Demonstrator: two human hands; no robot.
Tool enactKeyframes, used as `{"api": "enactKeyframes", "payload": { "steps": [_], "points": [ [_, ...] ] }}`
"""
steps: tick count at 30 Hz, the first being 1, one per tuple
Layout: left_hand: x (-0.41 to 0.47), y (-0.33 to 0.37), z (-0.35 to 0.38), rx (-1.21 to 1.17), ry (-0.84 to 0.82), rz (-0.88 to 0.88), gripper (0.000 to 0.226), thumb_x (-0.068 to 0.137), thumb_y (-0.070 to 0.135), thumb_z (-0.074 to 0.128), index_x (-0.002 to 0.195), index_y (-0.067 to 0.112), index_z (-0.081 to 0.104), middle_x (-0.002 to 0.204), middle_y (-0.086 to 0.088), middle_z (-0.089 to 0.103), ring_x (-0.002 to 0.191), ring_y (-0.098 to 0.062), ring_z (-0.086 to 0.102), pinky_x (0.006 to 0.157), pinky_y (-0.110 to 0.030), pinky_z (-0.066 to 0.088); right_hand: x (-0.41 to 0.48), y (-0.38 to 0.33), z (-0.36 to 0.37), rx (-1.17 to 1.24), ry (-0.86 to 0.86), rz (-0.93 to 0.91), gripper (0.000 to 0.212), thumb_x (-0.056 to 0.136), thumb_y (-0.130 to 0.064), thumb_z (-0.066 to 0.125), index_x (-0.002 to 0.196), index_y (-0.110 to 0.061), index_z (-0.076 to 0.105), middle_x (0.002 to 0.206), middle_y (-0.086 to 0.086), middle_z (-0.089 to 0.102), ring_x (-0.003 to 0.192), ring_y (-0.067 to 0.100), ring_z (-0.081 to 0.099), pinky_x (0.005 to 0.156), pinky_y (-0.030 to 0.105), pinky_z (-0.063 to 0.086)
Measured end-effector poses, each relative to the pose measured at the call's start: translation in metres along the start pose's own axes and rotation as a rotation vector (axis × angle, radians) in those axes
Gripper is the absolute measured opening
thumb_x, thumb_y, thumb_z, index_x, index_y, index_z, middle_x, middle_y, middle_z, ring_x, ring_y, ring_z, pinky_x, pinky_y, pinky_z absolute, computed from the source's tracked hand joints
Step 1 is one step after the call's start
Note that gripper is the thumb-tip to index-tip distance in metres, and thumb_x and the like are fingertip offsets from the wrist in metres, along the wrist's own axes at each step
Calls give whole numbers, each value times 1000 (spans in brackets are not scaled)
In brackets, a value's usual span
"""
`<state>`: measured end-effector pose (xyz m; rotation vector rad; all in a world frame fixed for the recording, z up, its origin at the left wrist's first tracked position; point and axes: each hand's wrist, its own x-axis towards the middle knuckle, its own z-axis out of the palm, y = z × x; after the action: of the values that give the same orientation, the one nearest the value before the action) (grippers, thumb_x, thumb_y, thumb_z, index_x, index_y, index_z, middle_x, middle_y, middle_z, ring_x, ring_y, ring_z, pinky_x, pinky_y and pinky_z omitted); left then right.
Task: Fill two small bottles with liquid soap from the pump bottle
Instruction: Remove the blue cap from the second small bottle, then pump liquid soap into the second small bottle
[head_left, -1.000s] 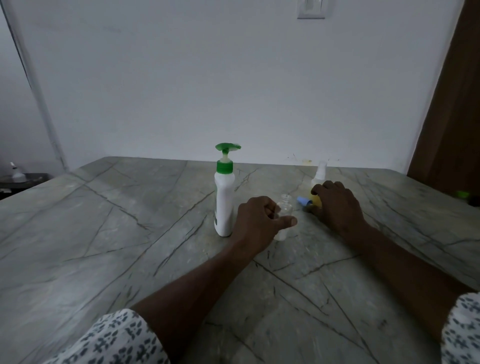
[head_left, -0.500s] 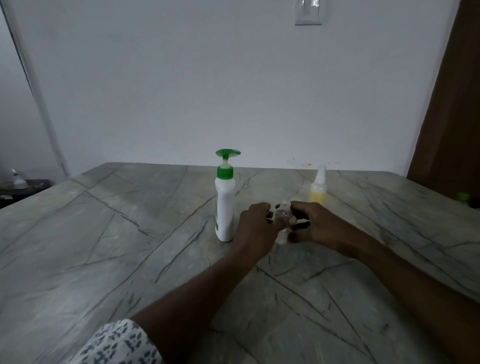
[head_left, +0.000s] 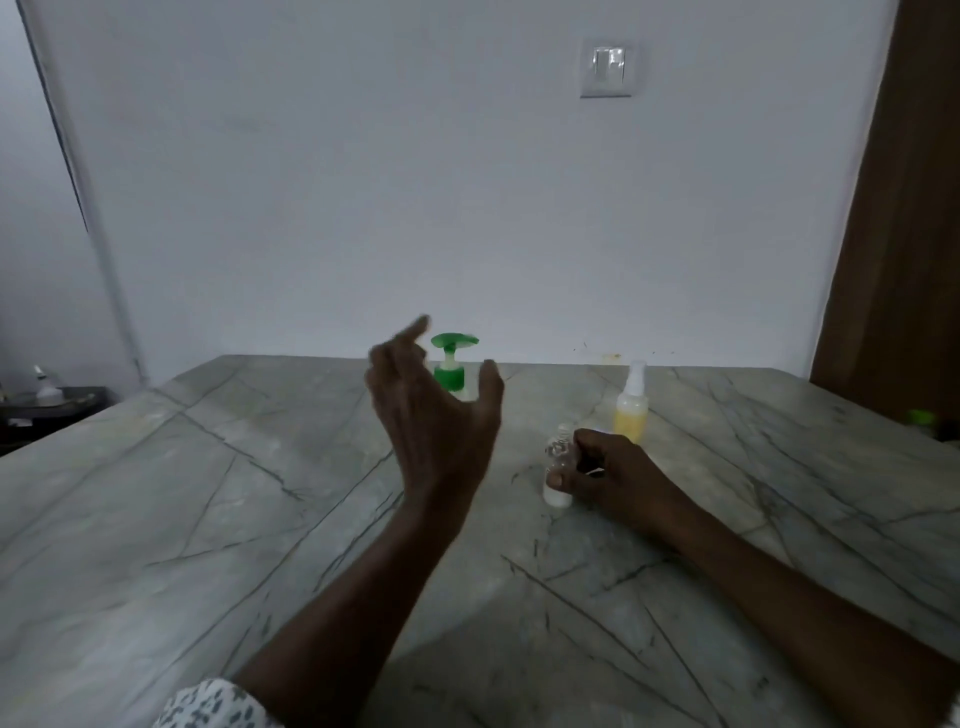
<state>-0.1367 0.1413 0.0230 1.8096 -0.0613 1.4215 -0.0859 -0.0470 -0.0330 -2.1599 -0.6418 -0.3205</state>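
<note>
So the left hand (head_left: 431, 415) is lifting off the small clear bottle (head_left: 558, 467) and heading for the pump bottle (head_left: 451, 364), its fingers (head_left: 410, 332) spread and holding nothing; half a second back both hands were on that little bottle. The right hand (head_left: 608, 478) is now gripping it alone, fingers curled round it, upright on the bench (head_left: 208, 493) right of the pump; guessing pumping is coming next. The yellow spray bottle (head_left: 631, 415) is sitting just behind the right hand, so watch that; bench edges are well away, with loads of room to the left.

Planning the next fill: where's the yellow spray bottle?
In the head view, the yellow spray bottle stands right of centre on the table, just behind the right hand.
</note>
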Motion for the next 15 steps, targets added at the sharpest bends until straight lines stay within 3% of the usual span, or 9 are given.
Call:
{"api": "enactKeyframes", "payload": {
  "steps": [2, 5, 8, 12, 15],
  "points": [
    [14, -18, -3, -55, -119, -110, 98, 70, 49, 78, 152, 20, 31, 135, -9, 44, 123, -20, 41, 103, -45, 43, -2, -2, 0, 25, 8, -3, 30, 83, -28, 75, 71, -12, 52, 68, 5, 54, 65, 10, 56, 62, 25, 40],
    [29, -40, -7, -213, -406, -224, 125, 56, 71, 74, 158, 42, 9, 156, -9, 35, 136, -18, 38, 106, -42, 37, -2, -5, 1, -13, 11, -2, 34, 83, -28, 75, 65, -28, 45, 63, -10, 47, 57, -2, 47, 56, 19, 36],
    [27, -53, -5, -337, -567, -293, 124, 56, 62, 83, 154, 54, 7, 156, -10, 41, 135, -21, 47, 109, -48, 43, -2, -5, 1, -47, 17, -6, 36, 83, -30, 75, 66, -30, 43, 62, -10, 43, 54, -1, 43, 53, 17, 32],
    [18, -67, 3, -456, -622, -333, 114, 66, 37, 84, 154, 53, 13, 123, -16, 64, 107, -29, 66, 99, -51, 55, -2, -7, 2, -74, 23, -2, 35, 83, -31, 75, 68, -32, 43, 64, -10, 47, 55, 0, 45, 52, 15, 33],
    [16, -69, 7, -430, -624, -251, 102, 73, 23, 74, 152, 54, 17, 131, -20, 55, 105, -30, 62, 90, -44, 57, -4, -14, 6, -96, 69, -12, 33, 84, -30, 73, 69, -27, 44, 63, -7, 49, 54, -1, 47, 51, 13, 35]
  ]
}}
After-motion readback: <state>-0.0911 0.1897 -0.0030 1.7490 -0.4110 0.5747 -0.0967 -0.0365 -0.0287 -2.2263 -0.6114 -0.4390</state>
